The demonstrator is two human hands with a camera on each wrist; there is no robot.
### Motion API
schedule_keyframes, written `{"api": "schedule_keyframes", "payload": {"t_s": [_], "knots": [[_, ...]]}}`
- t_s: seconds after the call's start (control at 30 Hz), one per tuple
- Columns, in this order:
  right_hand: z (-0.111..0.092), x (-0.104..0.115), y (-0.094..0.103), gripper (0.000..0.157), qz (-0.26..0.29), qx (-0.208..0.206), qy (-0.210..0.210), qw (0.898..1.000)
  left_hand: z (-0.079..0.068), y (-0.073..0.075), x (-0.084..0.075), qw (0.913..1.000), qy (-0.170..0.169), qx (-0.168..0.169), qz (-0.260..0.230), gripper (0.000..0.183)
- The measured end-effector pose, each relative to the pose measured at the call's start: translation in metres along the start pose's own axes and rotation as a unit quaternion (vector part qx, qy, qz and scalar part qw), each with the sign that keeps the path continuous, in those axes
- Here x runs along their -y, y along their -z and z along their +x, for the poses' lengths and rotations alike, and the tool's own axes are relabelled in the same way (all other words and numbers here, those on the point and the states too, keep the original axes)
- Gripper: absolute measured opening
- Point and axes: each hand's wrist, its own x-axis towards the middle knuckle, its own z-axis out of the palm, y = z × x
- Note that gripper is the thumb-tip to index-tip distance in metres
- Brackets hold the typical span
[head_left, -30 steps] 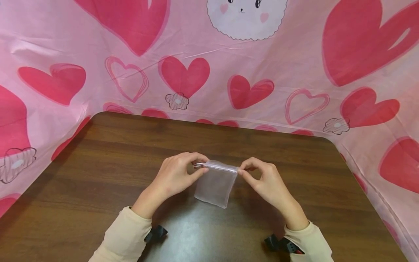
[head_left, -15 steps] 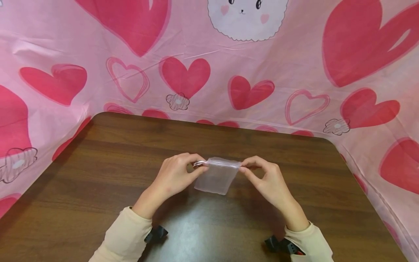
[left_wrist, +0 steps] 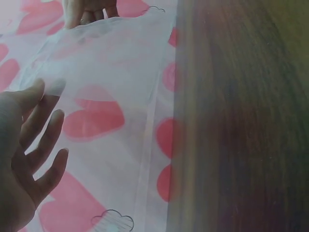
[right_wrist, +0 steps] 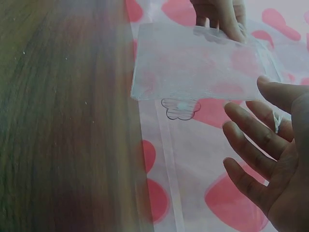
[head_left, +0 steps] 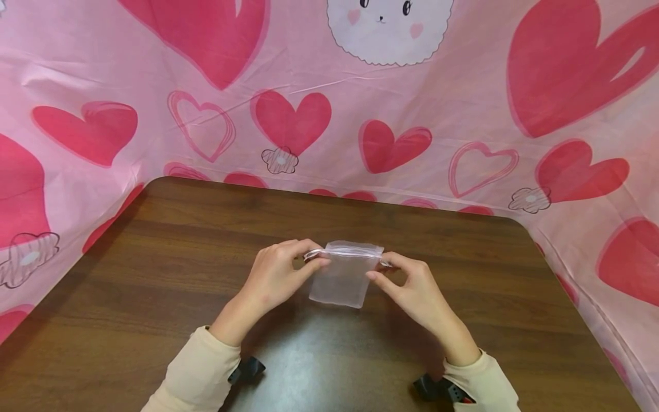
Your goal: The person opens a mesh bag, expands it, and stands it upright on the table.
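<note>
In the head view a small sheer white drawstring pouch point(head_left: 340, 283) hangs over the middle of the table, its gathered top band facing up. My left hand point(head_left: 275, 277) pinches the pouch's upper left corner between thumb and index finger, and a loop of white cord point(head_left: 313, 253) sticks out there. At the right edge my right hand point(head_left: 414, 286) has its thumb and index finger parted, the thumb tip right at the pouch's side. A short cord end point(right_wrist: 277, 121) shows by that index finger in the right wrist view, where the other fingers are spread.
A brown wooden table point(head_left: 195, 240) lies beneath both hands. Behind and beside it hangs a pink cloth point(head_left: 309, 63) printed with red hearts. Black wrist devices point(head_left: 247, 371) sit at both beige sleeves point(head_left: 193, 369).
The pouch's top has risen slightly, and its lower edge has swung upward. My right thumb and index finger, earlier pinching the upper right corner, have parted, uncovering a cord end.
</note>
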Motion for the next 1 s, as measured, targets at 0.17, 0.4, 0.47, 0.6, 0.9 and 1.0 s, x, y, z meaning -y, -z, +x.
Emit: {"api": "schedule_keyframes", "payload": {"t_s": [0.17,0.4,0.47,0.6,0.9,1.0], "knots": [[0.0000,0.0011,-0.0031,0.010,-0.006,-0.008,0.003,1.000,0.0000,-0.0010,-0.0011,0.9999,0.006,0.006,-0.007,0.013],[-0.0001,0.0033,-0.0018,0.007,0.014,-0.048,-0.026,0.998,-0.0003,-0.0016,-0.0021,0.9991,0.007,0.029,-0.030,0.014],[0.0001,0.0037,-0.0010,0.007,0.024,-0.058,-0.038,0.997,-0.0005,-0.0020,-0.0019,0.9987,0.008,0.037,-0.034,0.013],[0.0010,0.0045,0.0001,0.005,0.046,-0.067,-0.059,0.995,-0.0010,-0.0032,-0.0012,0.9987,0.012,0.041,-0.029,0.011],[-0.0001,0.0058,-0.0004,0.005,0.051,-0.051,-0.073,0.995,-0.0018,-0.0059,-0.0007,0.9994,0.008,0.029,-0.019,0.006],[-0.0001,0.0057,-0.0014,0.007,0.050,-0.038,-0.074,0.995,-0.0013,-0.0054,-0.0017,0.9993,0.022,0.021,-0.021,0.006]]}}
